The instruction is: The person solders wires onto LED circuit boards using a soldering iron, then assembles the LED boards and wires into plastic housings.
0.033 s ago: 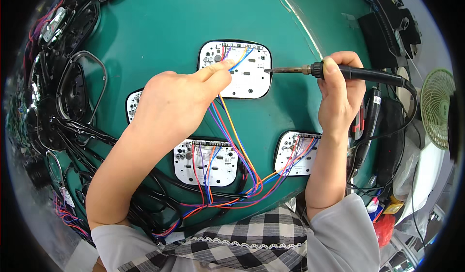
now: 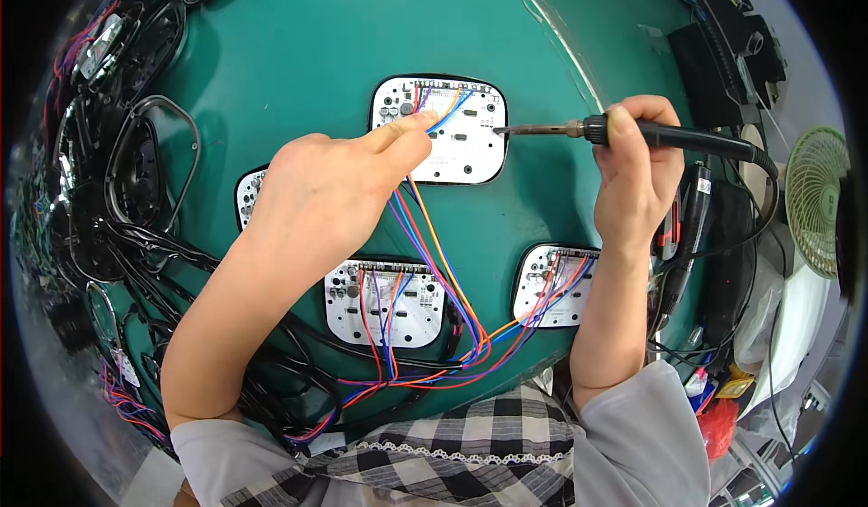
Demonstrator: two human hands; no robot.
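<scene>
Table [image 2: 298, 64] | circuit board [image 2: 479, 154] beneath left grip [image 2: 325, 186], pinching wires [image 2: 453, 109] | right grip [image 2: 636, 168] clasping soldering iron [image 2: 692, 137]

Left forearm [image 2: 217, 326] slants up-right; left hand [image 2: 330, 182] back-up, fingers [image 2: 402, 141] close together, index stretched right, thumb hidden. Right forearm [image 2: 611, 326] near vertical; right hand [image 2: 637, 168] curled in a grip, thumb [image 2: 622, 123] pointing up.

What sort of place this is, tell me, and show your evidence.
Probably an electronics assembly workbench: the right hand holds a soldering iron, and white circuit boards with coloured wires lie on a green work surface.
</scene>
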